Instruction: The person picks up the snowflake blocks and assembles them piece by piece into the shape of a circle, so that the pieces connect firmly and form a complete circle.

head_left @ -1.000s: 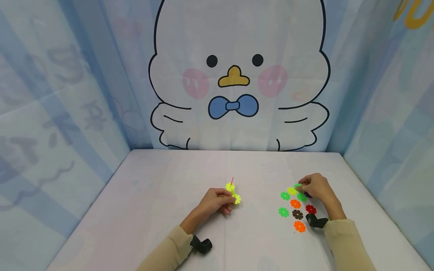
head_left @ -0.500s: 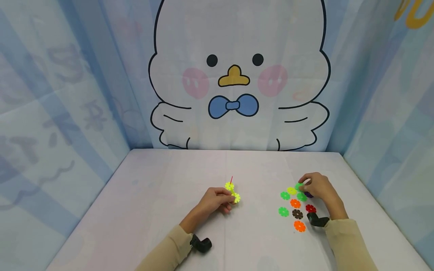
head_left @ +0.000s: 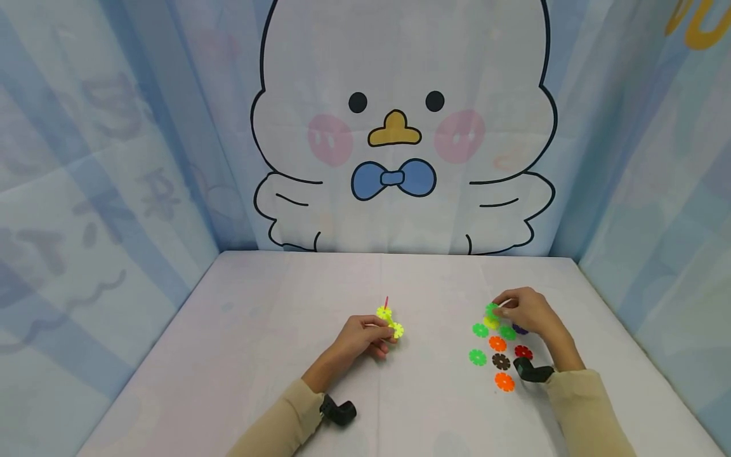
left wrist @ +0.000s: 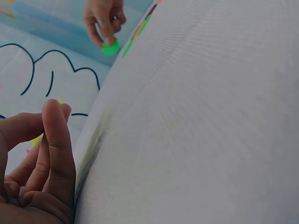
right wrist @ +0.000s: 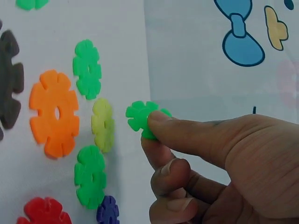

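My left hand (head_left: pixel 358 337) pinches a chain of joined yellow snowflake discs (head_left: pixel 384 312) above the middle of the table. A thin red-pink piece (head_left: pixel 386 302), seen edge-on, stands up from the chain's far end. In the left wrist view the fingers hide most of this chain. Between thumb and fingers, my right hand (head_left: pixel 530 312) holds a green snowflake disc (right wrist: pixel 138 115). That disc is lifted clear of the table, near a flat-lying yellow disc (right wrist: pixel 103 125).
Loose snowflake discs lie on the right side of the white table (head_left: pixel 274 304): green (head_left: pixel 478 357), orange (head_left: pixel 505 381), brown (head_left: pixel 501 362), red (head_left: pixel 523 352) and purple (head_left: pixel 520 329). A printed curtain (head_left: pixel 400 222) hangs behind the table's far edge.
The right hand has lifted the green disc from the back of the group and moved it slightly left. The left hand and its yellow chain have barely shifted.
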A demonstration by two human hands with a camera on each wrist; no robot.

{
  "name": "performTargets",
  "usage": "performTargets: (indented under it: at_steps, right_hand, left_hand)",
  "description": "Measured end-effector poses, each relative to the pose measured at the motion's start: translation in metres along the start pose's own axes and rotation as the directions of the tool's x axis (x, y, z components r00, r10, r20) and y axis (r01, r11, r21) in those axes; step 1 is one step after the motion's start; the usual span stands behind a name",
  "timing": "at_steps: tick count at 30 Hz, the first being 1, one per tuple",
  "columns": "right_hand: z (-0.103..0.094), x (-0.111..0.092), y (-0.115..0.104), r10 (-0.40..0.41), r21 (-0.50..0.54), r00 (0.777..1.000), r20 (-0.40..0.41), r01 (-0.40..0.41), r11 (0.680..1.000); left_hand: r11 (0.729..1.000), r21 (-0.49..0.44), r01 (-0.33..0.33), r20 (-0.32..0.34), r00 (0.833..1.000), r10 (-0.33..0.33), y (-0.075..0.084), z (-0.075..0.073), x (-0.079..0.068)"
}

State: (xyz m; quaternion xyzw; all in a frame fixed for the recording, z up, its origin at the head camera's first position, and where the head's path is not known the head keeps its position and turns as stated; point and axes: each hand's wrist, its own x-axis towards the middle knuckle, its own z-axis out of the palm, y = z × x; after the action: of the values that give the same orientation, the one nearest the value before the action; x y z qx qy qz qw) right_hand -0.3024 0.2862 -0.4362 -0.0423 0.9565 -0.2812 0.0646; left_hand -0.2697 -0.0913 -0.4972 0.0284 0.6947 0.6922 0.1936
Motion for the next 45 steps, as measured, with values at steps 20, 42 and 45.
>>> performTargets:
  at_steps: [20, 42, 45]
  right_hand:
    - [0.057, 0.011, -0.055, -0.279, 0.216, 0.955, 0.1, 0.253, 0.943]
    - [0.094, 0.0, -0.096, -0.466, 0.158, 0.884, 0.046, 0.454, 0.877]
    - [0.094, -0.001, -0.097, -0.471, 0.147, 0.881, 0.049, 0.46, 0.876]
  left_hand:
    - [1.0, -0.021, -0.012, -0.02, 1.0, 0.011, -0.002, 0.001, 0.001]
    - [0.999, -0.028, -0.035, -0.017, 0.999, 0.034, -0.002, 0.002, 0.002]
    - [0.999, -0.034, -0.036, -0.018, 0.999, 0.036, -0.001, 0.002, 0.001]
